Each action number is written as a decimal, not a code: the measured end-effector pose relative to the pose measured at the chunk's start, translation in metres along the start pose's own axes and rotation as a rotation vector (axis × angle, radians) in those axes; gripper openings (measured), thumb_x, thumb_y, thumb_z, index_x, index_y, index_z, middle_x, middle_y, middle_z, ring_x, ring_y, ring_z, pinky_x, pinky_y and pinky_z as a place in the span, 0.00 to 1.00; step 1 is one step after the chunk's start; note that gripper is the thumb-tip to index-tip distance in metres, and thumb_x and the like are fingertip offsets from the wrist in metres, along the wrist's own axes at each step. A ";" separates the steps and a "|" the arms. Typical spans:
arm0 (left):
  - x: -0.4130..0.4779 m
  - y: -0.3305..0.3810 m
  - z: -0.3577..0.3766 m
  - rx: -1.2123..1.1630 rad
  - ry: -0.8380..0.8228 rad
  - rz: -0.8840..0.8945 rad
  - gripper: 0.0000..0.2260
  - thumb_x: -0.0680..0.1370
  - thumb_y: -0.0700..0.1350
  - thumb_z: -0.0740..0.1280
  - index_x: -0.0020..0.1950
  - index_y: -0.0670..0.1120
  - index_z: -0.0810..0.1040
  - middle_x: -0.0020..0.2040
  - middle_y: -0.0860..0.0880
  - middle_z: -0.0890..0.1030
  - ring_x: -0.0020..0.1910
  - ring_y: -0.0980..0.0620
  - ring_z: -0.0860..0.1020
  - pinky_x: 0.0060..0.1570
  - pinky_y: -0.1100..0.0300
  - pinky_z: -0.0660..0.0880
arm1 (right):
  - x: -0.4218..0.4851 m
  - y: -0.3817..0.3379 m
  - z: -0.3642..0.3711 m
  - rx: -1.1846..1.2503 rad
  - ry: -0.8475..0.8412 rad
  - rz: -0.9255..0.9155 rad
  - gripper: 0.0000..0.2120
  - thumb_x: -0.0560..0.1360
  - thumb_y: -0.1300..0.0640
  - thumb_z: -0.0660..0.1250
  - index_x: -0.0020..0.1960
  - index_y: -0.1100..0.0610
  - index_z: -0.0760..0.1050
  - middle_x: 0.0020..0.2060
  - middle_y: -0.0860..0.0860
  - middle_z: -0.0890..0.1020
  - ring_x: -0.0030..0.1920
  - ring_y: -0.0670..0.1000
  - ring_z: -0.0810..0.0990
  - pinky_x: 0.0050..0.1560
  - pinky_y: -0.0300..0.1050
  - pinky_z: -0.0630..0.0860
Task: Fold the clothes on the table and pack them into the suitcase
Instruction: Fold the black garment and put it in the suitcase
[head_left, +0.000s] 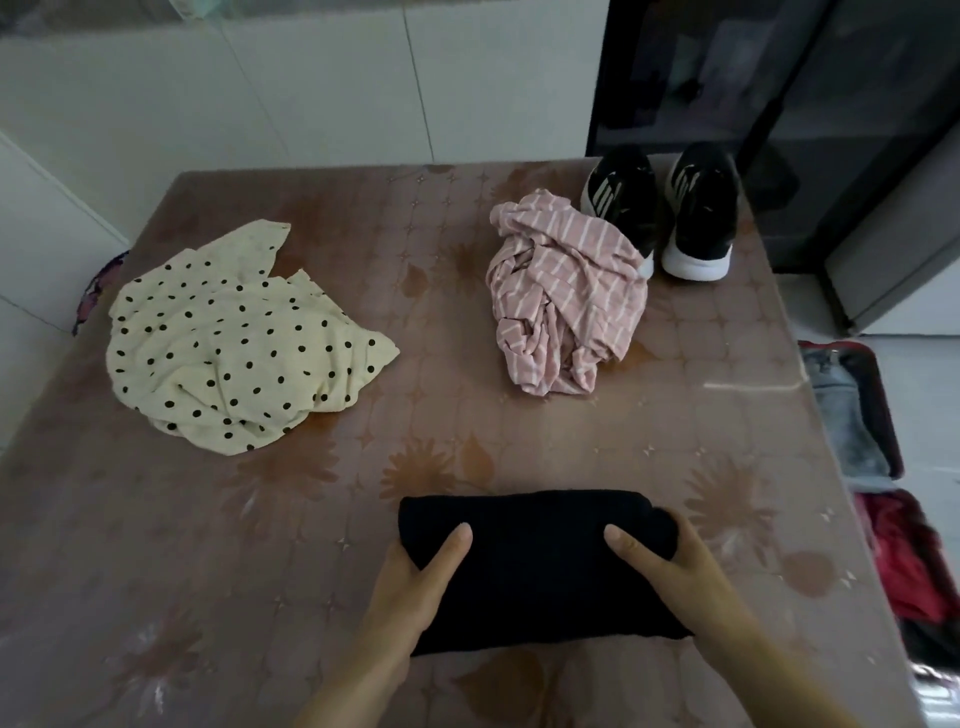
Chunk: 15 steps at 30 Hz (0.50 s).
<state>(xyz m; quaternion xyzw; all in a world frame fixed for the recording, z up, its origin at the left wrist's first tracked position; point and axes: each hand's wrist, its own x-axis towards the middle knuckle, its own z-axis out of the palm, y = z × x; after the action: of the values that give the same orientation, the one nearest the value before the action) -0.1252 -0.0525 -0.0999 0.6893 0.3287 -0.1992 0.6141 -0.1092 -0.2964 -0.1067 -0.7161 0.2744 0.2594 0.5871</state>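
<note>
Our left hand (415, 577) and right hand (670, 566) are gripping the folded black garment (535, 571), polka-dot top (234, 343), pink striped garment (566, 301), sneakers (696, 208) lying beyond it, suitcase (889, 415) to its right

- A pair of black sneakers (704, 208) with white soles stands side by side at the far right corner of the table (156, 571).
- A glossy brown cover (441, 467), printed with flowers and small stars, lies over the table top.
- A white tiled wall (311, 78) rises behind the table.
- A dark glass-fronted cabinet (727, 78) stands just behind the sneakers.
- A purple-and-pink patterned fabric (93, 291) peeks out past the table's left edge.
- Pale floor tiles (924, 364) show to the right.
</note>
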 end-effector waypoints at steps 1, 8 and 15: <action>0.000 0.002 0.005 0.026 -0.013 0.033 0.26 0.64 0.64 0.68 0.58 0.55 0.72 0.52 0.57 0.78 0.50 0.55 0.78 0.48 0.60 0.76 | -0.003 0.005 -0.004 0.042 0.032 -0.003 0.34 0.60 0.41 0.74 0.61 0.52 0.68 0.51 0.47 0.77 0.49 0.50 0.79 0.47 0.49 0.79; -0.021 0.020 0.075 0.128 -0.149 0.246 0.16 0.68 0.61 0.67 0.53 0.57 0.76 0.49 0.57 0.82 0.47 0.62 0.80 0.39 0.71 0.75 | -0.023 0.032 -0.070 0.206 0.235 -0.095 0.28 0.65 0.48 0.75 0.61 0.52 0.71 0.51 0.48 0.79 0.49 0.48 0.79 0.44 0.43 0.76; -0.079 0.001 0.192 0.117 -0.204 0.281 0.15 0.67 0.60 0.66 0.51 0.58 0.75 0.46 0.60 0.82 0.45 0.66 0.80 0.40 0.70 0.75 | -0.053 0.088 -0.187 0.261 0.312 -0.154 0.21 0.67 0.53 0.75 0.57 0.49 0.72 0.51 0.47 0.80 0.49 0.44 0.78 0.50 0.42 0.73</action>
<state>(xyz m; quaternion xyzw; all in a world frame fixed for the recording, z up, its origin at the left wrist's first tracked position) -0.1551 -0.2566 -0.0775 0.7392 0.1529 -0.1993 0.6249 -0.1988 -0.4900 -0.0981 -0.6843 0.3377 0.0619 0.6433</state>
